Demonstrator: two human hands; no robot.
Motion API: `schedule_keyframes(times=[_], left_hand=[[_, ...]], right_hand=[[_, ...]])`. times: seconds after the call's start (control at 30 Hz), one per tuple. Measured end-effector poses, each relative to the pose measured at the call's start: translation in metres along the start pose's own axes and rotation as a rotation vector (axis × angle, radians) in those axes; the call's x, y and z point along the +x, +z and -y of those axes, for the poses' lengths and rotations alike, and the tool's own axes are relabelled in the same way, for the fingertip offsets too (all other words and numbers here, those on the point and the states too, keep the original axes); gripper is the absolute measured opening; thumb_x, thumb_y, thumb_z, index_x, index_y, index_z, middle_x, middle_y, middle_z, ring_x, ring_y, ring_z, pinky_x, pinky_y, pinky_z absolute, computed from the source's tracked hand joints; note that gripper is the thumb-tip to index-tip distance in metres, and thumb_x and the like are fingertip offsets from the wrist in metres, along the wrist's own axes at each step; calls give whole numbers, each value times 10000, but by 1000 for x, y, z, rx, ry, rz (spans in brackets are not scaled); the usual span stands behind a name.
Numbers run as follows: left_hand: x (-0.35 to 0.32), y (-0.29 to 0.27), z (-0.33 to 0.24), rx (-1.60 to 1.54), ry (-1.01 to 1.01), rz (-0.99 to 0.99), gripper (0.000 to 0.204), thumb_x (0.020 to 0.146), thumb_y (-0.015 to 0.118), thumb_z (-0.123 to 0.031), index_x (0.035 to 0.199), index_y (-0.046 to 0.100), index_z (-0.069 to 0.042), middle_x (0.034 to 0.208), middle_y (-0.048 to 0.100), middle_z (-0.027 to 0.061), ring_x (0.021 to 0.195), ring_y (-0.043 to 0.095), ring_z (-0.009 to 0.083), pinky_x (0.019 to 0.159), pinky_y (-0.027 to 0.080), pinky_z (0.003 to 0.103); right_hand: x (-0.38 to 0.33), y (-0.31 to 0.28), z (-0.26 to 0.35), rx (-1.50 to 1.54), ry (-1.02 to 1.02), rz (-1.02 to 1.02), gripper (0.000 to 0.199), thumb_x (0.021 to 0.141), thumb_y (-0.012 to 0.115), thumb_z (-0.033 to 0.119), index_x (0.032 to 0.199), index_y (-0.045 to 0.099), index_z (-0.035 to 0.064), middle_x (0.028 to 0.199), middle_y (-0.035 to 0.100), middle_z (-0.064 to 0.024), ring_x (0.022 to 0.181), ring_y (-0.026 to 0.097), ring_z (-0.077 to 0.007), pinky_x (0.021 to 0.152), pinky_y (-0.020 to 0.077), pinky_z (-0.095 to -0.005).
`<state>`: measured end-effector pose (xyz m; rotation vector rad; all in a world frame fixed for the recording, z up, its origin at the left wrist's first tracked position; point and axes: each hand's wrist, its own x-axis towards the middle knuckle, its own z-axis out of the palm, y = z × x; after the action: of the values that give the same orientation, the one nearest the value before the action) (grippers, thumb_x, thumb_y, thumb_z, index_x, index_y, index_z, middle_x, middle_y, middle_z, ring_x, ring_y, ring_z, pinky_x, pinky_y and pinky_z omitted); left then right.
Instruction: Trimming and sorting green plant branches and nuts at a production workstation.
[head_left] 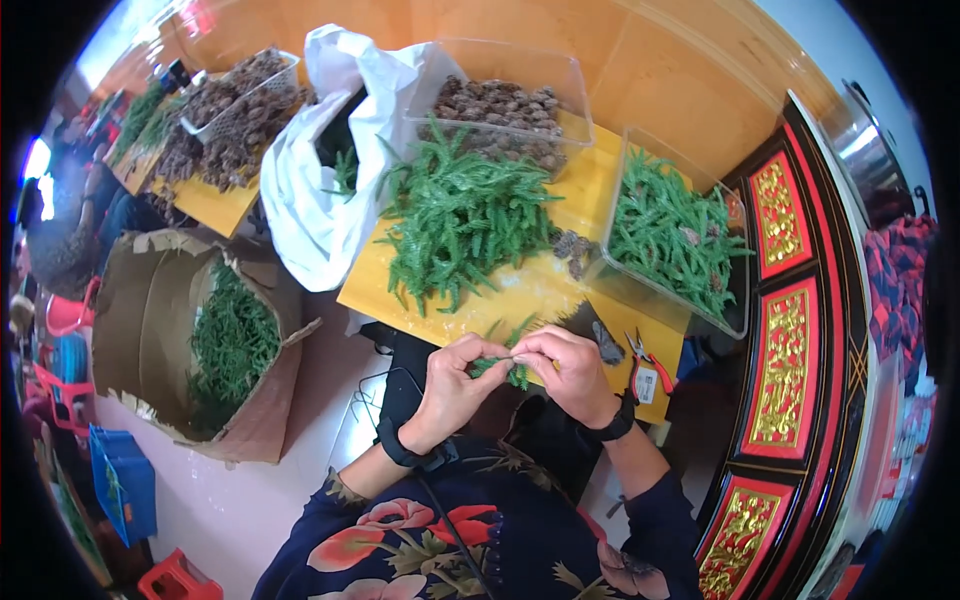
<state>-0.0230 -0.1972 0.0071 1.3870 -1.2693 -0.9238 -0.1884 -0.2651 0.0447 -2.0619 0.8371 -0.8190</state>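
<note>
My left hand (455, 385) and my right hand (570, 372) meet above my lap, both pinched on a small bunch of green artificial pine sprigs (508, 362). Just beyond them a yellow table (520, 290) carries a loose pile of the same green sprigs (462, 220). Red-handled pliers (645, 362) lie on the table's near right corner, close to my right wrist. A few pine cones (572, 247) sit beside the pile.
A clear tub of green sprigs (675, 235) stands at the right, a clear tub of pine cones (500, 105) at the back. A white plastic bag (325, 170) sags at the table's left. A cardboard box of sprigs (215, 345) sits on the floor. A red-and-gold cabinet (800, 330) flanks the right.
</note>
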Motion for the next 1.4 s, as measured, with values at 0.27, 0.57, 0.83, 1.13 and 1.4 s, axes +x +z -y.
schedule_keyframes(times=[0.27, 0.57, 0.83, 1.13, 1.4], left_hand=[[6, -14, 16, -359, -199, 486, 169, 852, 625, -64, 1005, 639, 6, 866, 636, -2, 816, 550, 53, 742, 446, 215], [11, -25, 4, -564, -286, 778, 191, 885, 618, -100, 1045, 634, 4, 959, 626, -19, 905, 529, 29, 838, 406, 197], [18, -27, 19, -795, -403, 907, 213, 891, 597, -75, 1085, 614, 11, 1002, 613, -19, 921, 537, 28, 843, 409, 192], [11, -25, 17, -734, -290, 985, 170, 902, 586, -92, 1027, 609, 21, 921, 613, -21, 868, 539, 38, 787, 431, 208], [9, -29, 4, -494, -127, 884, 160, 901, 587, -127, 960, 617, 19, 844, 628, 15, 815, 556, 83, 733, 451, 252]], right_hand=[[7, -14, 12, -282, -287, 197, 94, 731, 699, 38, 818, 665, 48, 805, 637, -93, 748, 617, -252, 658, 472, -321], [26, -30, 18, -93, -347, 449, 189, 702, 743, 84, 883, 709, 126, 895, 637, -54, 754, 606, -202, 623, 456, -312], [41, -31, 37, -159, -419, 501, 203, 694, 747, 84, 874, 715, 173, 944, 634, -36, 714, 581, -176, 615, 456, -298], [33, -23, 43, -209, -566, 664, 158, 709, 709, 34, 835, 677, 123, 858, 650, -14, 685, 588, -206, 607, 446, -320], [16, -20, 40, -148, -345, 511, 102, 730, 677, 13, 798, 657, 88, 783, 644, -59, 686, 599, -257, 604, 448, -346]])
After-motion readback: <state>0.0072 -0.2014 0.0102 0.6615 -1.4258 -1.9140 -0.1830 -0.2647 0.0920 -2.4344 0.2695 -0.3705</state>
